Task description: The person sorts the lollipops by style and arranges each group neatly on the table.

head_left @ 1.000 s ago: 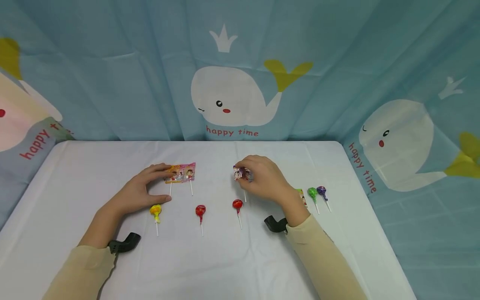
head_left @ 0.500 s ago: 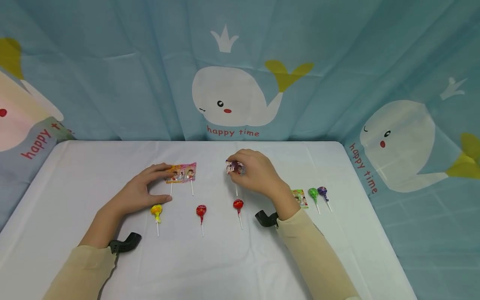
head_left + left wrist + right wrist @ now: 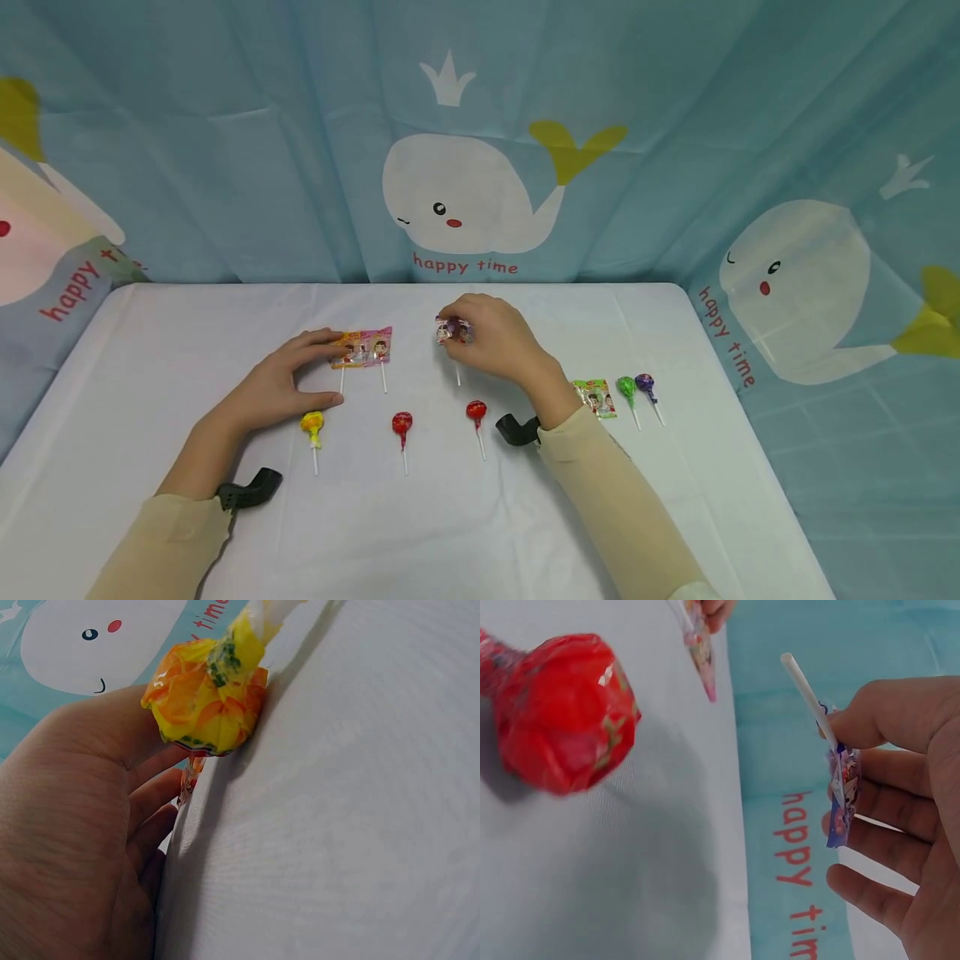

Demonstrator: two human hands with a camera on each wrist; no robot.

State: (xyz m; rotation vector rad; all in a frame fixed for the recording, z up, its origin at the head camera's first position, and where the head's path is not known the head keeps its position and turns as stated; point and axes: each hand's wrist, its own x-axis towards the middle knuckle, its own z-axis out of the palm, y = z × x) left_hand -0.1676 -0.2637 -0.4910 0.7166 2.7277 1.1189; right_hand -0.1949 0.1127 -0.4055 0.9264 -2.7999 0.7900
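My right hand [image 3: 498, 337] pinches a flat lollipop in a purple printed wrapper [image 3: 441, 330] between thumb and fingers, over the back middle of the table. Its white stick points toward me in the head view; the right wrist view shows the wrapper [image 3: 844, 796] edge-on. Fingertips of my left hand [image 3: 277, 385] rest on a flat lollipop in an orange wrapper [image 3: 347, 359], partly covering it. Right beside that lies a similar lollipop in a pink wrapper [image 3: 379, 344]. Close below the left thumb is a round yellow lollipop [image 3: 312, 422], large in the left wrist view.
Two round red lollipops, one left [image 3: 402, 423] and one right [image 3: 476, 410], lie nearer me on the white tablecloth [image 3: 360, 533]. To the right are a flat green-wrapped lollipop [image 3: 600, 398], a round green one [image 3: 626, 387] and a round purple one [image 3: 645, 383]. A whale-print curtain [image 3: 300, 167] hangs behind.
My right hand has carried the purple-wrapped lollipop left and slightly back, uncovering the green-wrapped one. The left hand stays in place.
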